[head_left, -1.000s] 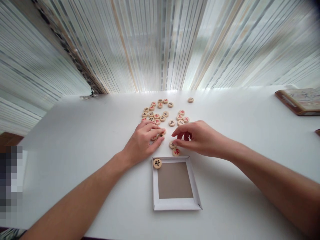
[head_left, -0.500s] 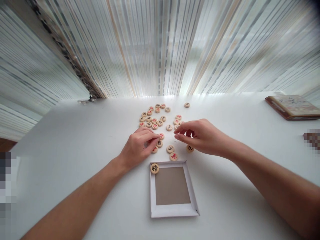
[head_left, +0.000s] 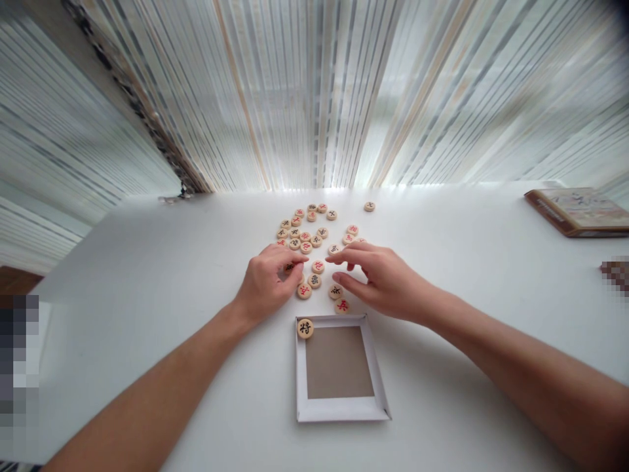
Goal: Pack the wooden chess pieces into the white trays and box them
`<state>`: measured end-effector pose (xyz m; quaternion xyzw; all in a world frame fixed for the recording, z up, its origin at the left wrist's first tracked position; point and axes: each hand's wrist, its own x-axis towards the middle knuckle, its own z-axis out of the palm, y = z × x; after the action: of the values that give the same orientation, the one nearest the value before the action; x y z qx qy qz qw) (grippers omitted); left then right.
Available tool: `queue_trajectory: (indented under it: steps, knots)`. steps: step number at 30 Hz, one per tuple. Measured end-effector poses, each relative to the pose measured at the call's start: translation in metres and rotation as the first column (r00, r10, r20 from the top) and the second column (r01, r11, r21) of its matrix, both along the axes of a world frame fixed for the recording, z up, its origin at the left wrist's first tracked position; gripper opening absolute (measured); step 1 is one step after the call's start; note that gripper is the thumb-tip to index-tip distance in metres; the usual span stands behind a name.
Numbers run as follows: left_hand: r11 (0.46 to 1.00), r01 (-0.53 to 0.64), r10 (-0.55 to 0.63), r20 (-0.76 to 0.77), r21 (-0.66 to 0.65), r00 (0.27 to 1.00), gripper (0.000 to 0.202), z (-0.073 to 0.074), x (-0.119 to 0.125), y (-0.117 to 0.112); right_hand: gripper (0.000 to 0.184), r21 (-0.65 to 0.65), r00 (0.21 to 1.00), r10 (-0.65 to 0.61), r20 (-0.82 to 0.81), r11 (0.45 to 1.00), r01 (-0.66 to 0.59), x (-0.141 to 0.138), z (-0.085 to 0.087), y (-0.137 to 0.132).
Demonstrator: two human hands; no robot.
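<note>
Round wooden Chinese chess pieces with red or black characters lie scattered on the white table. My left hand (head_left: 269, 283) is over the left side of them, thumb and fingers apart, partly covering a few. Across from it, my right hand (head_left: 376, 278) hovers with its thumb and forefinger spread and nothing between them. Between the two hands rests a red-marked piece (head_left: 318, 267), with a black-marked piece (head_left: 314, 280) just below it. Nearer me, a shallow white box tray (head_left: 344, 412) holds one black-marked piece (head_left: 305, 328) in its far left corner.
Several more pieces lie beyond my hands, one black-marked piece (head_left: 369, 206) apart from the others. At the right stands a flat brown box (head_left: 580, 211) with a picture on its lid. A striped curtain (head_left: 314, 98) hangs behind the table (head_left: 147, 262).
My right hand has moved left, towards the piece between the hands, and its thumb and forefinger have spread. My left fingers have drawn back from that piece.
</note>
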<state>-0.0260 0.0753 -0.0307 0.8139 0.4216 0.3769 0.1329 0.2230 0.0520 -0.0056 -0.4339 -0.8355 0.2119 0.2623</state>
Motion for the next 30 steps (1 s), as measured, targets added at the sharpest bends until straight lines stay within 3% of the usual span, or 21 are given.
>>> queue_trajectory:
  steps: [3, 6, 11, 16, 19, 24, 27, 30]
  knots:
    - [1.000, 0.024, -0.024, -0.007, 0.008, 1.000, 0.017, -0.001, 0.001, 0.000, 0.036, 0.143, 0.994, 0.076, 0.077, 0.986, -0.086, -0.009, -0.011, -0.004]
    - [0.999, 0.031, -0.031, -0.008, 0.013, 0.999, 0.017, -0.003, 0.001, 0.001, 0.037, 0.188, 0.978, 0.115, 0.176, 0.971, -0.148, -0.011, -0.015, -0.006]
    - [0.999, 0.033, -0.033, -0.008, 0.009, 0.999, 0.018, -0.002, 0.000, 0.001, 0.033, 0.173, 0.974, 0.091, 0.208, 0.977, -0.128, -0.004, -0.012, -0.001]
    - [1.000, 0.004, -0.004, -0.005, -0.006, 1.000, 0.025, -0.003, -0.002, 0.001, 0.031, 0.186, 0.986, 0.104, 0.128, 0.974, -0.127, -0.001, -0.011, 0.002]
    - [1.000, -0.008, 0.008, -0.003, -0.016, 1.000, 0.028, -0.004, -0.003, 0.002, 0.034, 0.207, 0.979, 0.170, 0.112, 0.960, -0.190, -0.006, -0.010, -0.003]
    - [0.999, -0.025, 0.025, 0.000, -0.025, 1.000, 0.029, -0.005, -0.003, 0.002, 0.036, 0.209, 0.937, 0.251, 0.242, 0.930, -0.303, -0.010, -0.005, -0.012]
    - [0.999, -0.028, 0.028, 0.001, -0.026, 1.000, 0.028, -0.005, -0.003, 0.002, 0.032, 0.217, 0.940, 0.236, 0.245, 0.932, -0.290, -0.007, -0.004, -0.011]
    - [0.999, -0.026, 0.026, 0.002, -0.025, 1.000, 0.027, -0.005, -0.003, 0.002, 0.028, 0.222, 0.966, 0.216, 0.141, 0.944, -0.243, -0.005, -0.007, -0.007]
